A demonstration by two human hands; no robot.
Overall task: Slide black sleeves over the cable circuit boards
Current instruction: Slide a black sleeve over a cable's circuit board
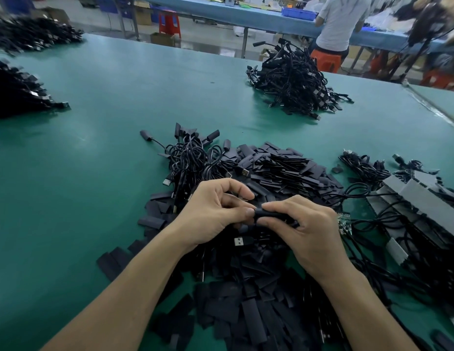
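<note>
My left hand (215,211) and my right hand (304,224) meet above a big heap of flat black sleeves (279,171) on the green table (94,160). Between their fingertips both hands pinch one black sleeve (267,214), which is rounded out, so whatever is inside it stays hidden. A USB plug (240,241) on a black cable hangs just below my hands. Several bare circuit boards (343,224) on cables lie to the right of my right hand.
A tangle of sleeved cables (193,158) lies just beyond my hands, with another pile (294,82) at the far right. Dark cable heaps (20,89) sit at the left edge. Grey strips and loose cables (413,198) crowd the right side. A person (340,21) stands at the blue bench behind.
</note>
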